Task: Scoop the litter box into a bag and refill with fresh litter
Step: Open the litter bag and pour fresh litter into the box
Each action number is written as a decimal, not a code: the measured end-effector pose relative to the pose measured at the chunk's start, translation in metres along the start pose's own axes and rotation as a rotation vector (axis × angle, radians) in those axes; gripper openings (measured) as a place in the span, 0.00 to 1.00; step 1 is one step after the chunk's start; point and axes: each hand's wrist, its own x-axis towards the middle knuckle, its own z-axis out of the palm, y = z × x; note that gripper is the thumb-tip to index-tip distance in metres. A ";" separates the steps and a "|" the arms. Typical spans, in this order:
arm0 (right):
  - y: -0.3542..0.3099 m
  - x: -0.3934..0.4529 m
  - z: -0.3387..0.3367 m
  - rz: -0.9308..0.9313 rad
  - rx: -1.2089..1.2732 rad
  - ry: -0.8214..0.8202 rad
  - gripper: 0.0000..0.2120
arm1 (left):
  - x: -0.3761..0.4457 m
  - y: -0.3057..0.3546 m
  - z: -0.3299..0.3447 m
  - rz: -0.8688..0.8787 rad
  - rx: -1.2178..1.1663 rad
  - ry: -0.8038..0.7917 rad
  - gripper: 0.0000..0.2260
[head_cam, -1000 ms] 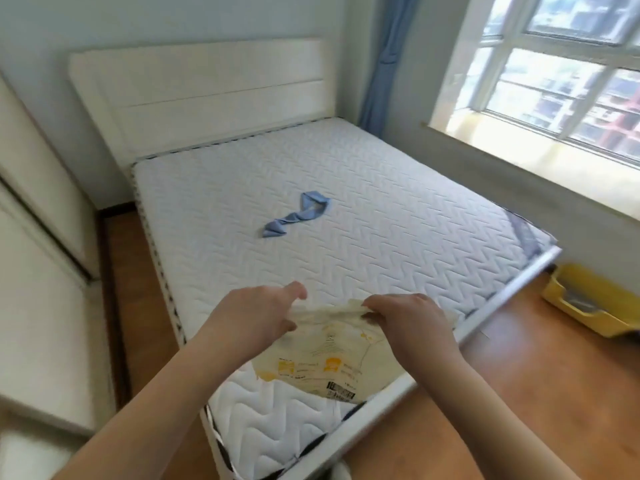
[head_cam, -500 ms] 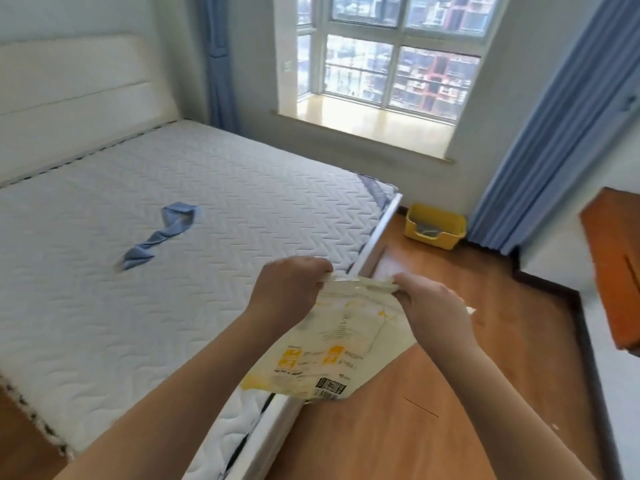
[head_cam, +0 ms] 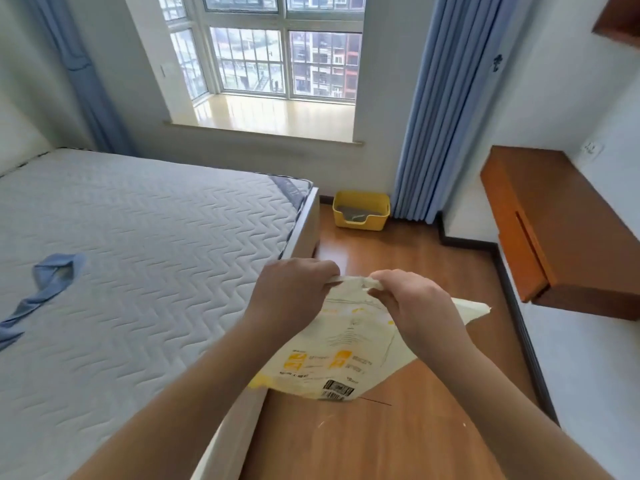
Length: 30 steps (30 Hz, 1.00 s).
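Note:
A cream plastic bag (head_cam: 339, 355) with yellow print and a barcode hangs in the air in front of me, over the wooden floor beside the bed. My left hand (head_cam: 294, 289) pinches its top edge on the left. My right hand (head_cam: 408, 303) pinches the same edge on the right, a short gap between the two hands. A yellow litter box (head_cam: 361, 210) with grey litter inside stands on the floor far ahead, against the wall under the window and next to the blue curtain.
The bed (head_cam: 138, 271) with a bare white mattress fills the left; a blue cloth strip (head_cam: 45, 282) lies on it. A wooden wall-mounted desk (head_cam: 554, 216) juts out on the right. A strip of wooden floor (head_cam: 398, 258) runs between them to the litter box.
The view has swung right from the bed to the floor and window wall. Both hands keep hold of the bag's top edge, and it now hangs over the floor instead of the mattress.

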 end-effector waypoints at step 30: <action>0.225 0.323 0.030 0.264 0.196 0.173 0.08 | 0.281 -0.179 0.249 -0.560 -0.961 -0.277 0.03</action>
